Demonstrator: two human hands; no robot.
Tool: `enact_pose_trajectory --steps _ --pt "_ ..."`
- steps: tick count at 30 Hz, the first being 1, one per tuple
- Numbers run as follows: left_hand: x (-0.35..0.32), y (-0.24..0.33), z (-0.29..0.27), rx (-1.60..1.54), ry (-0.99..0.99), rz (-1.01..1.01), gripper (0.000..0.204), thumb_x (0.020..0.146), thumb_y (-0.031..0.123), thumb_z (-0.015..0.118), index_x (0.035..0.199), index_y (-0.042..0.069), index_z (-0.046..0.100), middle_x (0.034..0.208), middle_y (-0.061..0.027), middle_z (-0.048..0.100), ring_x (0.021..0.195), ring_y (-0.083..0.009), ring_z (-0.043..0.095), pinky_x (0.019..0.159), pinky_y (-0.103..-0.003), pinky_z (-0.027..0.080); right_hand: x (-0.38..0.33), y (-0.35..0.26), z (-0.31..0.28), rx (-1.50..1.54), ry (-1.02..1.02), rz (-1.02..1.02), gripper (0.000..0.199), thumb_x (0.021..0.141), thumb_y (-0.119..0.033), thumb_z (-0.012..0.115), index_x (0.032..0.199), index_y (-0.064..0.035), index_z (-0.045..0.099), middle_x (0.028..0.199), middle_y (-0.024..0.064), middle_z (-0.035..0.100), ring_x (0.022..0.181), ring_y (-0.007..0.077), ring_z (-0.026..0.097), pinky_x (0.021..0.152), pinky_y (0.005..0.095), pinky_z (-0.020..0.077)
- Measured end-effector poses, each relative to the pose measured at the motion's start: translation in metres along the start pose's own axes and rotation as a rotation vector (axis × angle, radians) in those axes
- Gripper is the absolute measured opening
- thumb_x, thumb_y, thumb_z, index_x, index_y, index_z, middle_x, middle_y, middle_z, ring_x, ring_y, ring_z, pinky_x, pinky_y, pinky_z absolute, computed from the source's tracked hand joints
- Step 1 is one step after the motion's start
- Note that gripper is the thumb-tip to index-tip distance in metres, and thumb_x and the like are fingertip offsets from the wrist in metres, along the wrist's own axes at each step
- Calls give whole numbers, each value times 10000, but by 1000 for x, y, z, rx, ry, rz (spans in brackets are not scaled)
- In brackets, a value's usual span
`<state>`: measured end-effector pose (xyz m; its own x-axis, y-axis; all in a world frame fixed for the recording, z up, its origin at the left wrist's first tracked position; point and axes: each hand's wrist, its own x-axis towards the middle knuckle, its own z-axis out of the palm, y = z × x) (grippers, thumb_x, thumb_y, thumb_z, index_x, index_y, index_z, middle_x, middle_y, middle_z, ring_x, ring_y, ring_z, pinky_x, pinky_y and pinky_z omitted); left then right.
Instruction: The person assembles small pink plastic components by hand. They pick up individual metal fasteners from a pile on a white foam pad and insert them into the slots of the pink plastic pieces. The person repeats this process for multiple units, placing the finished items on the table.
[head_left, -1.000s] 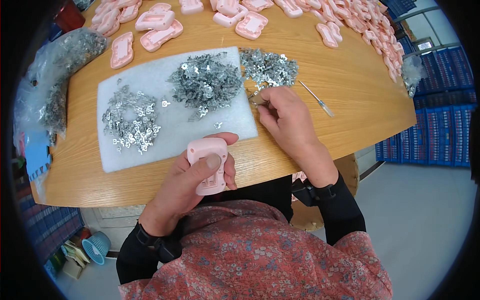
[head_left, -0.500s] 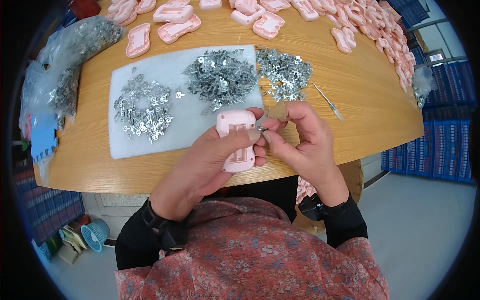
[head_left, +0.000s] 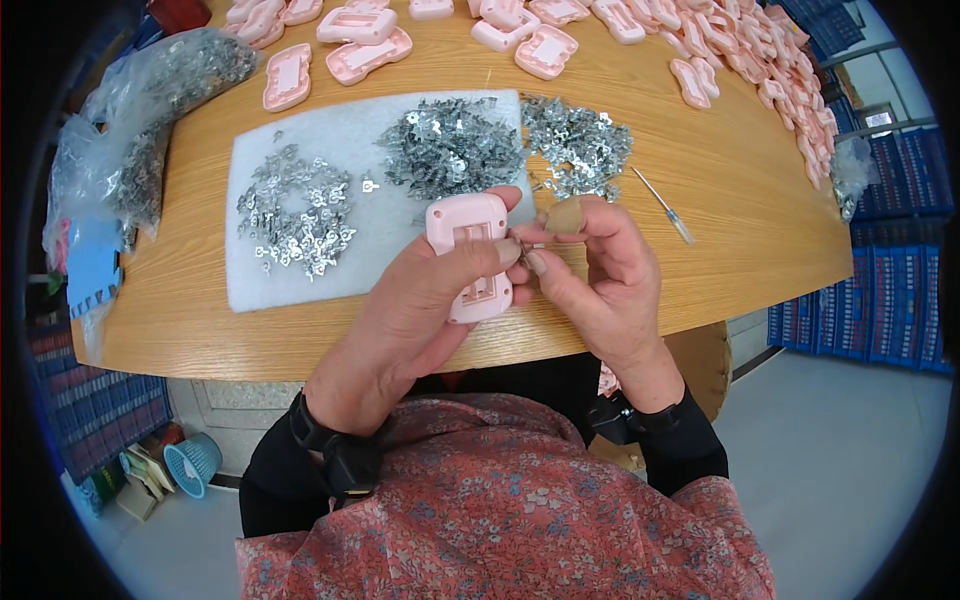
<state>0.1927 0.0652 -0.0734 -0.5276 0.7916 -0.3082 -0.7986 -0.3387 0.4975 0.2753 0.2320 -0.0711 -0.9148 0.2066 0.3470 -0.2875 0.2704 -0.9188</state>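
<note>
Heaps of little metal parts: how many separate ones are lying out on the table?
3 loose heaps: left heap and middle heap on the white foam pad, right heap on bare wood beside it. More parts sit inside the plastic bags at far left.

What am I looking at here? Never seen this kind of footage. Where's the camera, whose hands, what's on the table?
There is no machine: a person works with bare hands. The camera is a wide fisheye worn on their head, looking down, so the table edges bend and the forearms enter from below.

The left hand holds a pink plastic casing. The right hand pinches a small metal part against the casing's edge; it is too small to tell its shape.

On the round wooden table lies a white foam mat with heaps of small metal clips, and another heap beside it. More pink casings line the far side, a thin tool lies to the right, and clear bags of metal parts sit on the left.
</note>
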Motion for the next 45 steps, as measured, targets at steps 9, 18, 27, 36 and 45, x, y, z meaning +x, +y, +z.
enact_pose_trajectory --steps 9,18,27,36,45 --pt "-5 0 11 711 139 263 456 874 3 650 1318 35 550 1031 2 615 919 -68 578 805 -238 486 8 -8 -13 -17 -99 180 251 879 -16 701 1114 -11 613 912 16 665 824 66 590 741 226 488" --pt "-9 -2 9 733 82 272 428 928 112 649 1339 52 549 1028 -14 628 896 -88 603 784 -269 532 9 -19 -20 113 -136 457 264 882 14 668 1132 -31 592 908 -25 617 836 42 571 769 222 476" --pt "-8 7 -7 -46 -24 -112 713 1042 614 203 1340 58 533 965 -108 667 775 -222 679 703 -423 605 10 -17 1 70 25 87 244 872 -6 715 1077 -26 583 951 7 639 894 87 624 800 252 489" --pt "-11 1 -10 -124 28 -146 682 1038 615 243 1229 52 577 976 -127 695 809 -268 712 699 -500 615 18 -11 17 -208 -37 -35 244 810 -48 772 1005 -50 625 899 61 644 812 180 657 678 302 512" --pt "-8 1 1 4 107 -142 595 1075 522 212 1336 57 477 1008 -117 660 811 -234 684 685 -468 620 19 -15 18 -636 -85 -282 221 736 -56 786 926 -78 676 806 22 645 813 228 615 729 362 475"
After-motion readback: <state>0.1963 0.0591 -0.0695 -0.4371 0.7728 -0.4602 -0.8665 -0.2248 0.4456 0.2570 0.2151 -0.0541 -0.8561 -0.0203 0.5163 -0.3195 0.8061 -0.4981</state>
